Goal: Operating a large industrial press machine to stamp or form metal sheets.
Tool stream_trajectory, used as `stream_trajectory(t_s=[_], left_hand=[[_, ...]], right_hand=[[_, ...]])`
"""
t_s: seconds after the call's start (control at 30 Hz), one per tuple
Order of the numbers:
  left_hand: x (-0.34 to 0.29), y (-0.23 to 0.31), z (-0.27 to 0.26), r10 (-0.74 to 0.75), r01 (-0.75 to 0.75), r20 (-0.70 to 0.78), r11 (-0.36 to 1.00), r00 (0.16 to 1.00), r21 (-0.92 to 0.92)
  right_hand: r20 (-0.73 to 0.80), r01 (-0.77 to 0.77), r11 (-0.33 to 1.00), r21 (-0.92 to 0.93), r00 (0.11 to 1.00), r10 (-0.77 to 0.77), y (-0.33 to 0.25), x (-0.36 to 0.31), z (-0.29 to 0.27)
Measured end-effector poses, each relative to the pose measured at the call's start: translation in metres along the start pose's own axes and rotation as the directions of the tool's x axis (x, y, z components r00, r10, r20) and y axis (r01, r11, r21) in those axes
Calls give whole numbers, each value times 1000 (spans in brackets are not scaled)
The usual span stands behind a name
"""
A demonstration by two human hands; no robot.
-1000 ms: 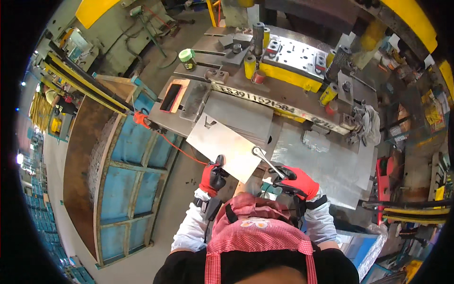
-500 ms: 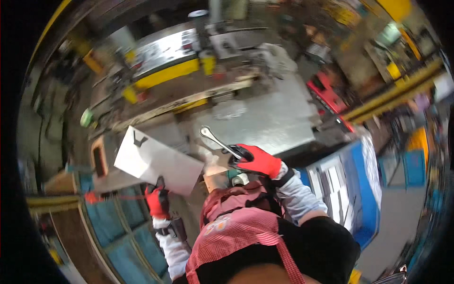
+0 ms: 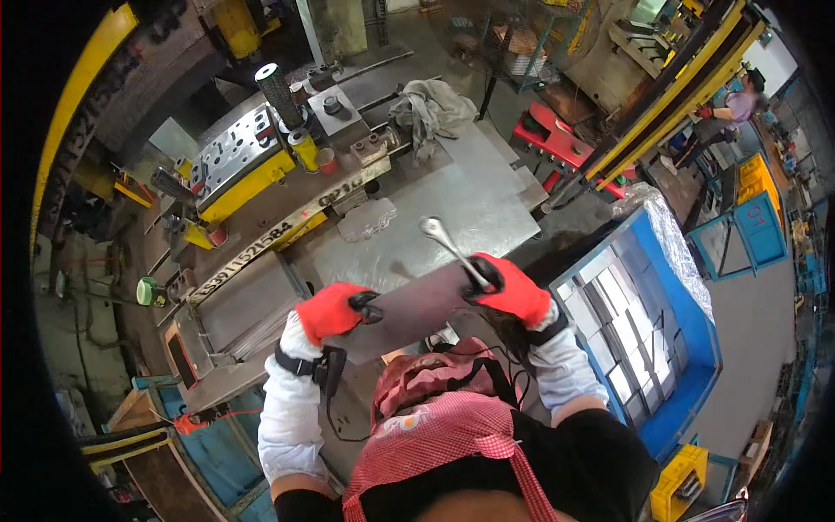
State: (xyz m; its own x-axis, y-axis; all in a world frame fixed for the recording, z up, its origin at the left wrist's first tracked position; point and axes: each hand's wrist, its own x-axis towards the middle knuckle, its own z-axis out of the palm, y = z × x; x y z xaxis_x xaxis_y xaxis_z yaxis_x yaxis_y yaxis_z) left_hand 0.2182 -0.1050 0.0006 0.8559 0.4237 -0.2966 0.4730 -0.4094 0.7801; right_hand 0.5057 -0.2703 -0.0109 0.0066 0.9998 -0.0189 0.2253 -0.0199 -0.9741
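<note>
Before me a thin rectangular metal sheet (image 3: pixel 417 306) is tilted so that a dark face shows. My left hand (image 3: pixel 335 311), in a red glove with black fingertips, is closed on its left end. My right hand (image 3: pixel 511 292), gloved alike, is closed around the lower part of a shiny ring wrench (image 3: pixel 449 244) and also grips the sheet's right end. The wrench's ring points up and away to the left. Beneath the sheet spreads a smooth grey metal worktable (image 3: pixel 496 204), with an irregular flat metal piece (image 3: pixel 369 219) lying on it.
A stack of metal sheets (image 3: pixel 248 317) lies left. Beyond stands a yellow-sided die block (image 3: pixel 248 178) with dark posts. Right is a blue bin (image 3: pixel 709 335) of metal plates. A grey cloth (image 3: pixel 433 111), red machine (image 3: pixel 557 143) and yellow crate (image 3: pixel 680 483) surround. Another person (image 3: pixel 739 104) stands far right.
My left hand has moved up and right with the sheet, which has turned from its bright face to a dark one. My right hand, still holding the wrench, now grips the sheet too.
</note>
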Motion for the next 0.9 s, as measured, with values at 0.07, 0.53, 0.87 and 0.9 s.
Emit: stream_trajectory(t_s=[0.07,0.53,0.87,0.9], left_hand=[[28,9,0,43,-36,92,996,995,-77],[38,-10,25,43,-94,-664,995,747,-40],[-74,-93,107,-484,168,-561,837,671,-521],[-80,-96,114,-530,177,-559,807,638,-563]], right_hand=[[-39,-108,989,99,993,112,4,-18,-11],[-824,296,840,455,498,271,132,-29,-92],[-800,355,728,587,394,453,177,74,-108],[-802,357,731,581,403,441,174,85,-101]])
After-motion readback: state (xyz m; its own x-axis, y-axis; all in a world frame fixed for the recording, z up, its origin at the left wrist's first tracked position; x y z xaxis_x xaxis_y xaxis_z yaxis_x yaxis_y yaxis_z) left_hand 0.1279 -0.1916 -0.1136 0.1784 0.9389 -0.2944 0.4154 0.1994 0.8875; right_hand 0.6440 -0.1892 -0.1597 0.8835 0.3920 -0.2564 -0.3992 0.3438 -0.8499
